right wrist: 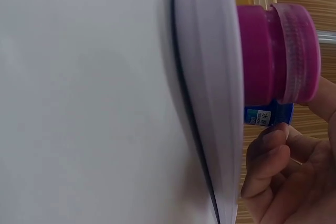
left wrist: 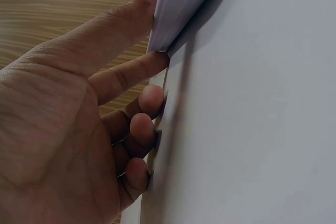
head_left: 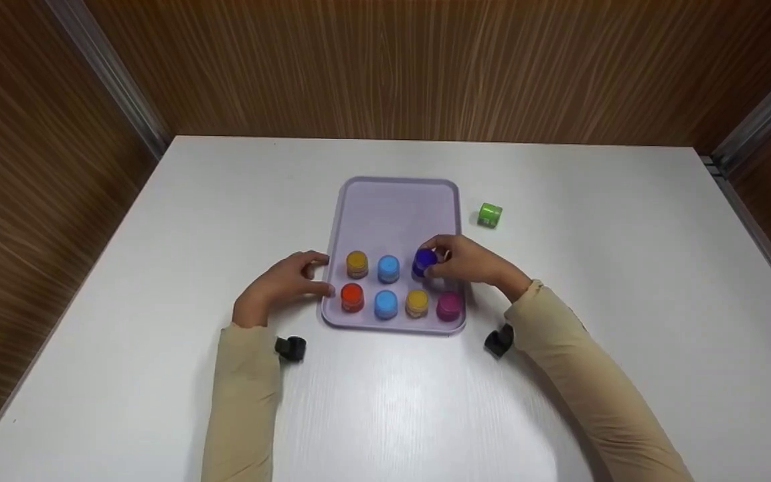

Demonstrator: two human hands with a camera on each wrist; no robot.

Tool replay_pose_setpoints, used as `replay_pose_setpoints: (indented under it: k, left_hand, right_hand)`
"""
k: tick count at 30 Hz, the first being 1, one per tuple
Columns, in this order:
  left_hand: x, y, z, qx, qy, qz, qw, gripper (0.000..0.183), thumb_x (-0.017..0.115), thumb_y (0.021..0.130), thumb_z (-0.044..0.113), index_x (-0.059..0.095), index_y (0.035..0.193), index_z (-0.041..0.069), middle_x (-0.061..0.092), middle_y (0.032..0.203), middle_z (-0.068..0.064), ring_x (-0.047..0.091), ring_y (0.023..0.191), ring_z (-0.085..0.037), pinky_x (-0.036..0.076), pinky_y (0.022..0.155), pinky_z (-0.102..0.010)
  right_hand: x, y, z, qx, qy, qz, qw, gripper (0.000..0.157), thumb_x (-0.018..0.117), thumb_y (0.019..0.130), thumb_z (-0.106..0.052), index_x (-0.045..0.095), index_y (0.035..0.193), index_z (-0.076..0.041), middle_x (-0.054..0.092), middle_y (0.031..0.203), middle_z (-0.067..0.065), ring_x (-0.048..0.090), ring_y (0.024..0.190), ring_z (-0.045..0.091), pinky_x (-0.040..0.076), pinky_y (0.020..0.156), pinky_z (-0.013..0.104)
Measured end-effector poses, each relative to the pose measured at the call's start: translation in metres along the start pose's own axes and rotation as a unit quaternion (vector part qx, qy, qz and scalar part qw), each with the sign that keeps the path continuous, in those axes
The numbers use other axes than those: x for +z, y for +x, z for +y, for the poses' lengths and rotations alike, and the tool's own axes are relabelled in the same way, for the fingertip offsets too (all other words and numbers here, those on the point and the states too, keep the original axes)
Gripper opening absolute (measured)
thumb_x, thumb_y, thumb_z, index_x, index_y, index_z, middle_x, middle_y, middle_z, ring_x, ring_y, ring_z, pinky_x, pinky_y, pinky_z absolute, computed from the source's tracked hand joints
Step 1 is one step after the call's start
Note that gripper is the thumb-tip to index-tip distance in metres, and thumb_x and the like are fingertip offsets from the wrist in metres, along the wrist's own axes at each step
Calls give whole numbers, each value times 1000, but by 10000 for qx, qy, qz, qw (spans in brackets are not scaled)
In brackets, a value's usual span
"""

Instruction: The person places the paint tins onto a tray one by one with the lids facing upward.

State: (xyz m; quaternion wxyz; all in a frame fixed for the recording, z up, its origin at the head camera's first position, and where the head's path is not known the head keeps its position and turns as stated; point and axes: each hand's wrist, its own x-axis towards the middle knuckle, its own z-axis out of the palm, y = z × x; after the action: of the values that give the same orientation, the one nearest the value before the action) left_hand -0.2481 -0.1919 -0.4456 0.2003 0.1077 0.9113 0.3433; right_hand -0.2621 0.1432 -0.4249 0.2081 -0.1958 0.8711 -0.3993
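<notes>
A lilac tray (head_left: 401,207) lies on the white table with several small capped paint jars near its front end. My right hand (head_left: 464,260) pinches a dark blue jar (head_left: 424,261) between thumb and fingers, over the tray's right side. In the right wrist view, the magenta jar (right wrist: 257,53) partly hides the blue one (right wrist: 260,115). At the tray's left edge, my left hand (head_left: 286,278) touches the rim with thumb and index finger, the other fingers loosely bent. Nearest to it are a red jar (head_left: 352,297) and an amber jar (head_left: 357,264).
A green jar (head_left: 490,215) lies on its side on the table, right of the tray. Light blue jars (head_left: 388,268) and a yellow jar (head_left: 417,303) stand on the tray. Black wrist-worn devices (head_left: 290,349) show by both sleeves. A wood-grain panel (head_left: 392,67) rises behind the table.
</notes>
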Motion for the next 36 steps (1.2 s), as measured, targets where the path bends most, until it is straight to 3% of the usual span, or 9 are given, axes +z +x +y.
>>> replay_pose_setpoints:
  k: [13, 28, 36]
  left_hand:
    - [0, 1, 2, 70, -30, -27, 10000, 68, 76, 81, 33, 50, 139, 11, 44, 97, -5, 42, 95, -19, 33, 83, -35]
    - [0, 0, -2, -19, -74, -14, 10000, 70, 76, 80, 36, 49, 140, 14, 47, 102, -7, 43, 100, -21, 34, 86, -36]
    - [0, -1, 0, -43, -115, -8, 9999, 69, 76, 80, 35, 49, 140, 14, 47, 103, -7, 43, 100, -21, 34, 87, -36]
  right_hand:
    - [2, -1, 1, -196, -313, -215, 9991, 42, 70, 85, -11, 60, 124, 3, 56, 98, 11, 48, 88, 18, 41, 74, 27]
    - [-2, -2, 3, -113, -28, -190, 9998, 41, 69, 86, -13, 59, 123, -1, 56, 96, 8, 49, 85, 16, 42, 68, 22]
    - [-19, -7, 7, -141, 247, 220, 9994, 44, 65, 88, -13, 54, 128, 0, 55, 93, 6, 53, 80, 16, 46, 69, 25]
